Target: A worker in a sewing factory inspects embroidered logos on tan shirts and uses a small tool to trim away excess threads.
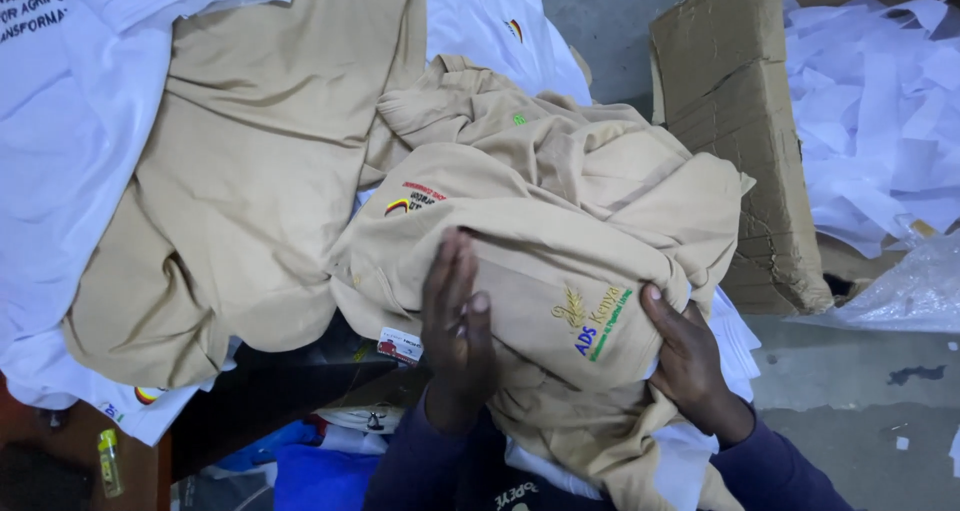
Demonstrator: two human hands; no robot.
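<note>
- Here, nearest the camera, both hands hold a bundle of tan polo shirts [560, 271]: the left hand [455, 321] lies flat with straight fingers against its front, and the right hand [688, 356] is clenched around its lower right corner, thumb on top.
- The bundle likely handles as soft, limp and light; it would sag and slide apart if pinched at one edge, so a hold under the fold with a palm on top looks soundest.
- It is beige knit cloth, crumpled, with small embroidered emblems in several colours and a white tag at its lower left.
- Left of the bundle, another tan shirt [240, 171] lies spread over white shirts [60, 171] on the counter.
- Right of the bundle stands a torn cardboard box [740, 121]; beyond it lie white paper scraps [880, 101].
</note>
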